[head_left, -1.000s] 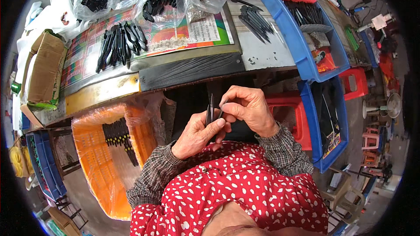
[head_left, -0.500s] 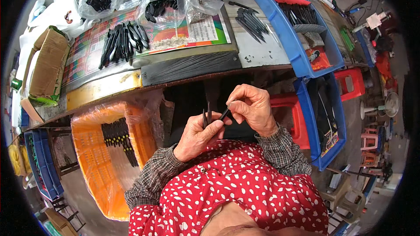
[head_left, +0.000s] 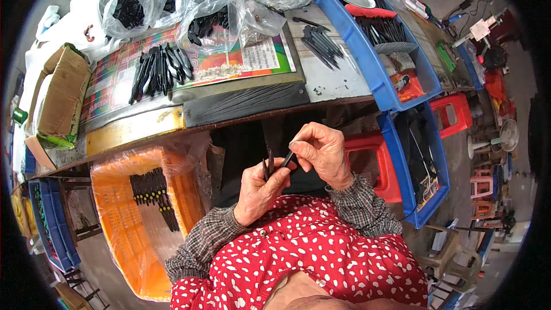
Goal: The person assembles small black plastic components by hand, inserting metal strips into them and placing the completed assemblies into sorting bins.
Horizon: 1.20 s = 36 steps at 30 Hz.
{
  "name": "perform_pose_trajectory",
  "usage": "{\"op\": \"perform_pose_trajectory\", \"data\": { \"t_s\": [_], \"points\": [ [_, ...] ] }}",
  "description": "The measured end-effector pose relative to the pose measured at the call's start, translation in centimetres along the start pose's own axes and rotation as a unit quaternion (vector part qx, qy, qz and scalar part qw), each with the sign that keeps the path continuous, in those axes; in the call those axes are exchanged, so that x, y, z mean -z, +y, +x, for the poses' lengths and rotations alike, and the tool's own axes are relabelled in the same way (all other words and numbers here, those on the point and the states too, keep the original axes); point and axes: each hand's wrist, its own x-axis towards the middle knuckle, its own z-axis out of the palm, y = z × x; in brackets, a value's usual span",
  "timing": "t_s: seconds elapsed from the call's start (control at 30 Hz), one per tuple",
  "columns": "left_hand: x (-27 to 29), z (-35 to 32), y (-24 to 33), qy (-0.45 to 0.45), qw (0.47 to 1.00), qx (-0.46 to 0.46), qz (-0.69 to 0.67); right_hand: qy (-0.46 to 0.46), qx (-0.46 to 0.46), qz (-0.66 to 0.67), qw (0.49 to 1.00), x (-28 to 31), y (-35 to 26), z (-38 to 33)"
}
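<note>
My left hand [head_left: 259, 189] grips a thin black tool part [head_left: 268, 167], held roughly upright in front of my lap. My right hand [head_left: 321, 152] pinches a second short black piece [head_left: 288, 159] at a slant, its lower end against the left hand's part. Both hands hover below the edge of the workbench [head_left: 241, 106]. On the bench lie a pile of black parts [head_left: 159, 69] at the left and another bundle of black parts [head_left: 322, 41] at the right.
An orange crate [head_left: 123, 224] lined with plastic holds finished black pieces at my left. Blue bins [head_left: 367, 63] stand at the right, one lower [head_left: 430, 166]. Clear bags of black parts [head_left: 129, 6] sit at the back. A cardboard box [head_left: 60, 95] is far left, a red stool [head_left: 373, 149] beside my right hand.
The right hand's piece has tilted from upright beside the left hand's part to a slant, and both hands have shifted slightly lower.
</note>
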Motion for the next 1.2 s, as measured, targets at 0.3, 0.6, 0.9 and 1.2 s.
{"op": "perform_pose_trajectory", "data": {
  "t_s": [0.3, 0.6, 0.9, 1.2],
  "points": [
    [1.0, 0.6, 0.9, -0.019, 0.996, -0.006, 0.082, -0.137, -0.001, -0.142, 0.98, 1.7, -3.0, 1.1],
    [2.6, 1.6, 1.0, -0.017, 0.998, 0.047, 0.05, 0.135, 0.085, -0.126, 0.979, 5.9, -3.3, 4.9],
    [2.7, 1.9, 0.7, -0.027, 0.995, 0.091, 0.039, 0.274, 0.212, -0.365, 0.864, 8.8, 2.0, 11.8],
    [2.5, 3.2, 1.7, -0.071, 0.989, 0.129, -0.026, 0.242, 0.285, -0.662, 0.65, 7.3, 0.7, 11.7]
  ]
}}
